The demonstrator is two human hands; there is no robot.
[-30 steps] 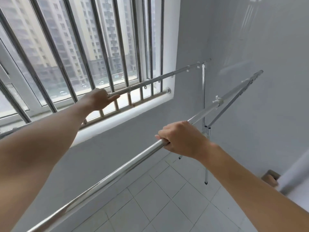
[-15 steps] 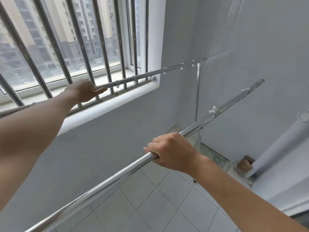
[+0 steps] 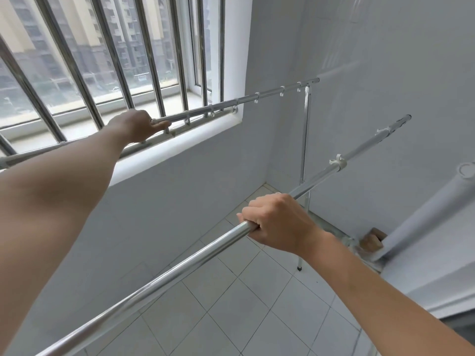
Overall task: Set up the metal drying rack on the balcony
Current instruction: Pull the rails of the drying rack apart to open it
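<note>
1. Balcony corner: pale tiled floor, grey walls, barred window on the left, grey drain pipe at right.
2. Metal drying rack sits between window and pipe, unfolded. Far rail runs along the sill with white clips; near rail crosses the frame diagonally; upright leg stands at the far end, its foot on the tiles.
3. Left hand is closed over the far rail near the bars. Right hand is fisted tight on the near rail. Hands well apart, one per rail.
4. Change since a second ago: the far rail sits lower against the window, its near stretch now level with the sill rather than across the bars. The near rail's tip points higher up the wall. The pipe has come into view, so the head turned right and down too.
5. Grip spots on both rails look unchanged.
6. Judgement: rack is being shifted or spread into final position; rails look roughly parallel, nearly set up. Leg footing needs checking next.
</note>
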